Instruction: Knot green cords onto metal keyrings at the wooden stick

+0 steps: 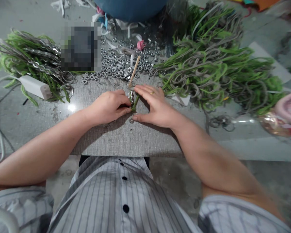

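A short cord braid with silver hex nuts [131, 95] lies between my hands on the grey table. My left hand [110, 105] is closed, thumb and finger pinching the green cord [133, 109] at the braid's near end. On the other side, my right hand [155, 105] is open, its fingers stretched along the braid's right side and its thumb apart from them. By that thumb tip is a loose nut [131, 121]. Beyond the braid's far end a thin wooden stick [135, 69] points away from me.
Many loose nuts [113, 61] are spread behind my hands, below a blue container [133, 8]. Green and grey cords [215, 61] are heaped at right. Finished-looking nut braids [38, 51] lie at left, with a white adapter [35, 86] in front. A pink-rimmed object [289, 106] sits far right.
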`<act>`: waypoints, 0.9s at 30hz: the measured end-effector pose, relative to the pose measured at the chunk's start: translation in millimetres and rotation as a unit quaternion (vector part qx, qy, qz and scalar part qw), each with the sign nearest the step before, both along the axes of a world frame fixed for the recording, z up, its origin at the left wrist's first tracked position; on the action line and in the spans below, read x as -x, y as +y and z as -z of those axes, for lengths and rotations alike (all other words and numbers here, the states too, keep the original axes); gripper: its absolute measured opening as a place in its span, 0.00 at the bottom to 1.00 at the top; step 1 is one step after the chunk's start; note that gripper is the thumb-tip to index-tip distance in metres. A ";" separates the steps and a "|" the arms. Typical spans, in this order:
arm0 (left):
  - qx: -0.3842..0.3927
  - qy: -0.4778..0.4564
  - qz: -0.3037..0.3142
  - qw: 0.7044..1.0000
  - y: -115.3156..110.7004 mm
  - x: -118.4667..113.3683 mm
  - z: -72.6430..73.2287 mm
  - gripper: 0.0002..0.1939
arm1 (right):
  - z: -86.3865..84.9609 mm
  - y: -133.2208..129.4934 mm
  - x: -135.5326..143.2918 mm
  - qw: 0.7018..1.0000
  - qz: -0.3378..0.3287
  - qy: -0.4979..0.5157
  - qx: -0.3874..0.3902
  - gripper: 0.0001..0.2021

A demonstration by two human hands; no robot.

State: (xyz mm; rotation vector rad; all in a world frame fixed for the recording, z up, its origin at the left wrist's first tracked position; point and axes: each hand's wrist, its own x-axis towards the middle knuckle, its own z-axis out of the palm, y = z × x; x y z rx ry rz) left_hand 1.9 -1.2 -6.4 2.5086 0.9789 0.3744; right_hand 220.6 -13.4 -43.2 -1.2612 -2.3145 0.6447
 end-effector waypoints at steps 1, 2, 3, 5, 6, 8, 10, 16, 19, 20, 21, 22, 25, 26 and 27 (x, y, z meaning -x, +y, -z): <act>0.001 0.003 -0.002 1.000 -0.2 -0.3 -0.3 0.08 | 0.2 0.7 -1.5 1.000 -0.010 -0.004 0.007 0.44; 0.002 0.006 -0.003 1.000 -0.5 -0.7 -0.6 0.08 | 0.2 1.2 -2.7 1.000 -0.019 -0.009 0.014 0.46; 0.003 0.010 -0.004 1.000 -0.7 -1.0 -1.1 0.08 | -0.1 1.5 -3.5 0.999 -0.028 -0.014 0.022 0.48; 0.004 0.014 -0.003 1.000 -0.9 -1.3 -1.9 0.08 | -2.0 1.1 -3.9 0.998 -0.040 -0.033 0.044 0.51; 0.005 0.015 -0.002 1.000 -1.0 -1.2 -2.2 0.08 | -3.5 0.4 -3.6 0.996 -0.042 -0.046 0.056 0.53; 0.009 0.014 0.000 1.000 -1.0 -0.7 -2.4 0.08 | -7.5 -1.3 -2.5 0.993 -0.042 -0.074 0.081 0.56; 0.015 0.008 0.006 1.000 -1.1 0.1 -2.5 0.08 | -11.6 -3.0 -1.3 0.989 -0.043 -0.098 0.100 0.58; 0.038 -0.002 0.010 0.999 -3.4 0.9 -4.4 0.08 | -15.4 -3.8 -1.0 0.986 -0.054 -0.119 0.108 0.61; 0.040 -0.002 0.008 0.999 -4.4 0.3 -5.2 0.08 | -11.9 -3.9 -3.0 0.988 -0.056 -0.117 0.089 0.60; 0.040 -0.005 0.010 0.999 -4.6 0.0 -5.5 0.09 | -10.4 -4.3 -3.8 0.989 -0.056 -0.115 0.079 0.60; 0.040 -0.010 0.012 0.999 -4.6 -0.1 -5.7 0.09 | -8.9 -4.9 -4.5 0.990 -0.056 -0.112 0.070 0.60; 0.041 -0.018 0.013 0.999 -4.5 -0.3 -6.1 0.10 | -7.6 -5.4 -5.1 0.991 -0.056 -0.108 0.060 0.60; 0.049 -0.051 -0.002 0.997 -3.7 -0.5 -7.4 0.10 | -5.9 -6.6 -6.2 0.995 -0.043 -0.086 0.028 0.57; 0.056 -0.064 -0.012 0.996 -3.3 -0.5 -8.0 0.10 | -6.5 -6.7 -6.3 0.996 -0.037 -0.074 0.013 0.55; 0.065 -0.077 -0.023 0.995 -2.9 -0.3 -8.5 0.10 | -7.9 -6.7 -6.0 0.998 -0.032 -0.060 -0.005 0.52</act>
